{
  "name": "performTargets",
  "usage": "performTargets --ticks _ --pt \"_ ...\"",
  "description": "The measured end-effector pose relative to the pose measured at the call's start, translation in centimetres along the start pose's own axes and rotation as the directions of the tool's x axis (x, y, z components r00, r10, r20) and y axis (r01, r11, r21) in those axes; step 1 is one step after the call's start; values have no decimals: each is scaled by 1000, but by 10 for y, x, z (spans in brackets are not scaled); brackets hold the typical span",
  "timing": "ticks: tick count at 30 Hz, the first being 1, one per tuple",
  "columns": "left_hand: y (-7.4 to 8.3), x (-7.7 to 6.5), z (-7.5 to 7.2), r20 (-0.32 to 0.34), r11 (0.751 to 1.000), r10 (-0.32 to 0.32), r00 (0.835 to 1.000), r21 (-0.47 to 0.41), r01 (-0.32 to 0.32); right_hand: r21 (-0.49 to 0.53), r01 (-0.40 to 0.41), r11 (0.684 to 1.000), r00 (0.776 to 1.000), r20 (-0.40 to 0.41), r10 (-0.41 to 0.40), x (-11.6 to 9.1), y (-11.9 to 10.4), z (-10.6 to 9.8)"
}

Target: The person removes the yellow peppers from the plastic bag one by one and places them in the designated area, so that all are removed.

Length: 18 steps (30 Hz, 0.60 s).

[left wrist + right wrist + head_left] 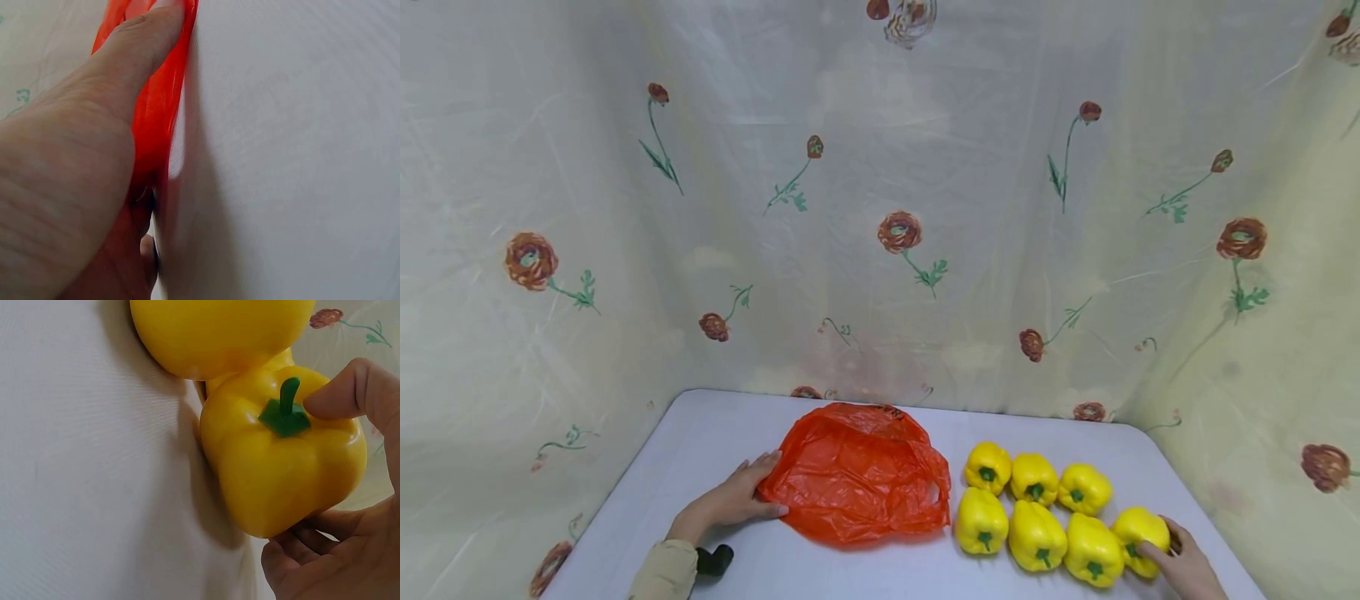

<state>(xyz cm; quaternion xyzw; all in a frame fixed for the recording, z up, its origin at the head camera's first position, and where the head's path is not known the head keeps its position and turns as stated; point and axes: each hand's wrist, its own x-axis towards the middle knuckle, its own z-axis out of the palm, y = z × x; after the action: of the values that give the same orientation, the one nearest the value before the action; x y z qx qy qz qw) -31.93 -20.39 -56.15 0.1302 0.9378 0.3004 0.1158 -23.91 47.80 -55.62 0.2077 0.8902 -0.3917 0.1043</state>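
A red plastic bag lies spread on the white table, its mouth toward the left. My left hand holds the bag's left edge. In the left wrist view the thumb lies along the red plastic, and the other fingers are partly hidden beneath. Over on the right, my right hand grips the rightmost yellow bell pepper. The right wrist view shows my thumb beside that pepper's green stem, with the fingers round its side. The pepper is close to the table.
Several more yellow bell peppers stand in two rows between the bag and my right hand. A dark object lies beside my left wrist. Flower-patterned curtains surround the table at the back and sides.
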Motion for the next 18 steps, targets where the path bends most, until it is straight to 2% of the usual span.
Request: performTargets --ticks 10,18 --pt "2 0 -1 5 1000 -19 1000 -13 19 -62 10 998 1000 14 -9 -24 -19 3" --pt "1 0 -2 -2 999 36 999 0 -36 -25 -21 999 999 40 22 -26 -26 3"
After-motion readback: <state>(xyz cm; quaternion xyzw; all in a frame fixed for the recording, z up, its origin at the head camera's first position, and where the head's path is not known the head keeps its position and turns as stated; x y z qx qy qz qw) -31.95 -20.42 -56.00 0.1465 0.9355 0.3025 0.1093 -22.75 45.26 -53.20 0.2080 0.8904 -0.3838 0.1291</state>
